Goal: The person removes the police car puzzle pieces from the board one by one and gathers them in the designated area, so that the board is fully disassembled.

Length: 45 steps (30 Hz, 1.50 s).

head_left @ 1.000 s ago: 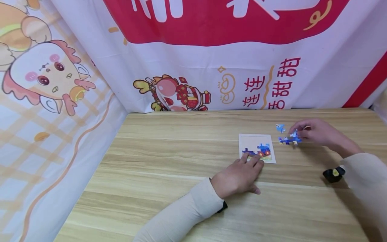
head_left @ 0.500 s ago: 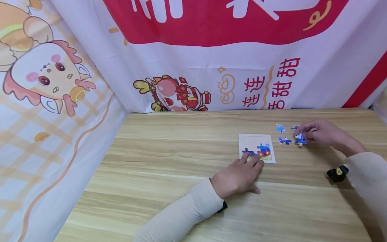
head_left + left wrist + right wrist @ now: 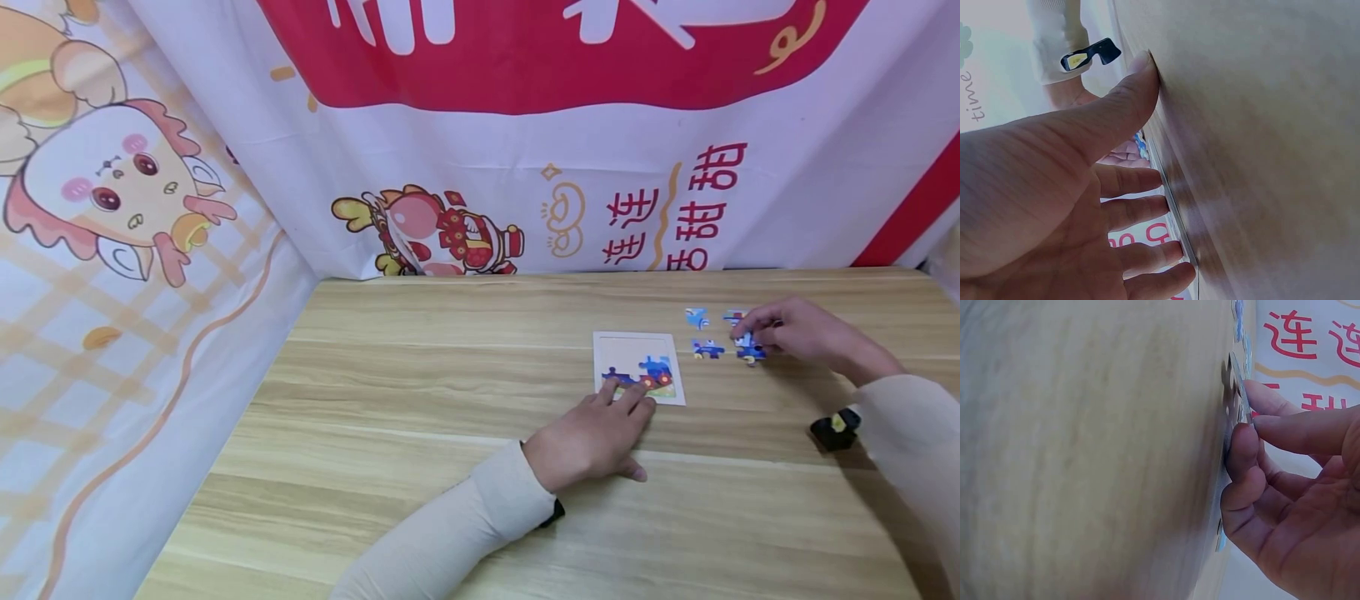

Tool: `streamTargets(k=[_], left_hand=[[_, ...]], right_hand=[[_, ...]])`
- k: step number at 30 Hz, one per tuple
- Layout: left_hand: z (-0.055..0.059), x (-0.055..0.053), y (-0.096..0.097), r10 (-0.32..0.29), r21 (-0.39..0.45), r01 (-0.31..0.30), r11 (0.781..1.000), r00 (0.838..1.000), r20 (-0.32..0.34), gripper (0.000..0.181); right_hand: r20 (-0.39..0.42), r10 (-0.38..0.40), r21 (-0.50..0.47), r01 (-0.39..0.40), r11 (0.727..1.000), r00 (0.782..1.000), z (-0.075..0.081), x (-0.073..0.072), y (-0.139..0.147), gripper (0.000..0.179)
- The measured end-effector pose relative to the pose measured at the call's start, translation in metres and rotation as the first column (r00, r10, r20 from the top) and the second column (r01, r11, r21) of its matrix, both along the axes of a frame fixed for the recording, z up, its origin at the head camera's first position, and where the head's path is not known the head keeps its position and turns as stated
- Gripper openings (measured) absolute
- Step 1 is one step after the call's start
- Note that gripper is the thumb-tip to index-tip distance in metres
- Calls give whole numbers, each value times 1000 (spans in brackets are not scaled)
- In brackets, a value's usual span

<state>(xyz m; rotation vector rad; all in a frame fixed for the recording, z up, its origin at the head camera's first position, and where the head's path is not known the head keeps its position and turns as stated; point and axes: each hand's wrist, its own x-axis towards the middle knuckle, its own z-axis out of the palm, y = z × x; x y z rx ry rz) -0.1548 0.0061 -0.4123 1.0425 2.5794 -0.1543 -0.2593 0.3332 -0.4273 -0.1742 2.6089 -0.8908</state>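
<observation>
In the head view my left hand (image 3: 592,437) rests with its fingertips on the lower edge of a white square puzzle tray (image 3: 677,343). Several joined pieces (image 3: 654,372) with a blue and red vehicle picture fill the tray's lower part. The left wrist view shows that hand's fingers (image 3: 1141,209) straight along the tray's edge. To the right, my right hand (image 3: 798,333) pinches a blue puzzle piece (image 3: 750,350) between thumb and fingers. The right wrist view shows this puzzle piece (image 3: 1240,384) edge-on, tilted close over the table.
Loose puzzle pieces lie beside the right hand: a light blue one (image 3: 697,317), one with red (image 3: 732,317), and a dark blue one (image 3: 707,349). A wooden table (image 3: 420,375) carries everything. Printed cloth (image 3: 480,167) hangs behind its back edge.
My right hand has shifted slightly right with its puzzle piece, away from the dark blue piece, and the piece with red now shows. My left hand has stayed in place.
</observation>
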Motion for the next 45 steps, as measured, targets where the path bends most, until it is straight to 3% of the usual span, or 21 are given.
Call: streamTargets(k=[18,35,45], left_hand=[[0,1,1,-3,-13,3,1000,1000,-13,91],[0,1,0,-11,-11,11,1000,1000,-25,91],[0,1,1,-3,-10,3,1000,1000,-15,91]], right_hand=[[-43,0,45,2,999,999,-3,0,-1,34],[-19,-38,28,39,999,999,-3,2,-2,29],[-44,-19,16,20,1000,999,-4,5,-3,29]])
